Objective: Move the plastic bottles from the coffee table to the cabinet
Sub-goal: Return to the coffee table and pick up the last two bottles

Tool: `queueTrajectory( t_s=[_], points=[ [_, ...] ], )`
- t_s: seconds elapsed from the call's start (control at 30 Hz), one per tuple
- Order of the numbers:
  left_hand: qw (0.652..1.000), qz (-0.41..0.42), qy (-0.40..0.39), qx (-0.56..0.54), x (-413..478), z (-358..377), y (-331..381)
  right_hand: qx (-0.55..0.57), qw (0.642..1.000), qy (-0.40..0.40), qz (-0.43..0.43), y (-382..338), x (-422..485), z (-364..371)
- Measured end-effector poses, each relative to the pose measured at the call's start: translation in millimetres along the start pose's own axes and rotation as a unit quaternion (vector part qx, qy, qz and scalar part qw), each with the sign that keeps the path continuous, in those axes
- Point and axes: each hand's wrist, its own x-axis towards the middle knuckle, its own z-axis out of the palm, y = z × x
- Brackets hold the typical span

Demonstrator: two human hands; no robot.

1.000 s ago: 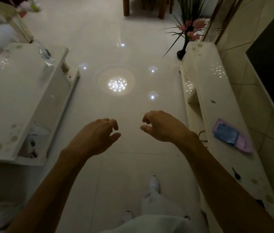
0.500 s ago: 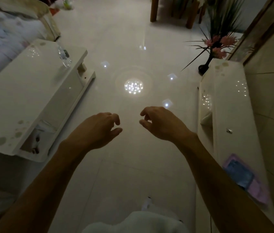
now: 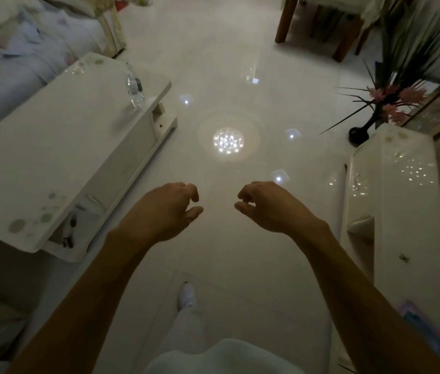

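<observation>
Hands hang out in front over the floor [image 3: 227,255], apart from each other. The left hand [image 3: 165,209] has its fingers loosely curled with the thumb out, and it holds nothing. The right hand [image 3: 270,206] mirrors it, with relaxed, bent fingers and nothing between them. Neither hand touches any furniture. Below the forearms, one white shoe [image 3: 186,294] is planted on the glossy tiles, and beyond the hands a round lamp reflection [image 3: 228,139] shines on the floor.

To the left stands the white bench [image 3: 51,163]. One clear plastic bottle [image 3: 134,89] stands on its top near the far corner, close to the edge that faces the open floor and well away from both hands. To the right runs the long white cabinet [image 3: 407,211], and a pink and blue flat item [image 3: 416,322] lies on its near end, partly behind the right forearm. A dark vase [image 3: 359,133] of pink flowers and long leaves stands on the floor just past the cabinet's far end. A sofa [image 3: 11,63] with pale covers sits behind the bench, and brown wooden legs [image 3: 283,20] show at the top.
</observation>
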Motion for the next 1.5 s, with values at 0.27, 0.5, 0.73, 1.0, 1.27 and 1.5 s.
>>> queueTrajectory(
  t_s=[0.27, 0.5, 0.73, 1.0, 1.27, 1.5],
  points=[
    [1.000, 0.001, 0.005, -0.024, 46.3, -42.9, -76.2, -0.012, 1.000, -0.012, 0.009, -41.3, 85.1, -20.0],
    [1.000, -0.003, 0.008, -0.013, 82.6, -68.7, -111.9, -0.019, 1.000, -0.015, 0.002, -57.4, 143.6, -35.9],
    [1.000, -0.012, 0.006, -0.006, 125.4, -84.6, -129.4, -0.024, 1.000, -0.016, -0.009, -46.4, 198.7, -50.2],
    [0.999, -0.042, 0.015, 0.013, 209.0, -120.0, -135.2, 0.005, 0.999, -0.014, -0.040, -11.8, 284.5, -91.7],
    [0.998, -0.051, 0.036, 0.018, 299.2, -154.6, -119.9, -0.022, 0.997, -0.023, -0.070, 27.9, 372.3, -134.2],
    [0.995, -0.101, 0.009, 0.012, 330.7, -164.7, -152.2, -0.022, 0.995, -0.057, -0.078, 36.4, 428.8, -147.8]
  ],
)
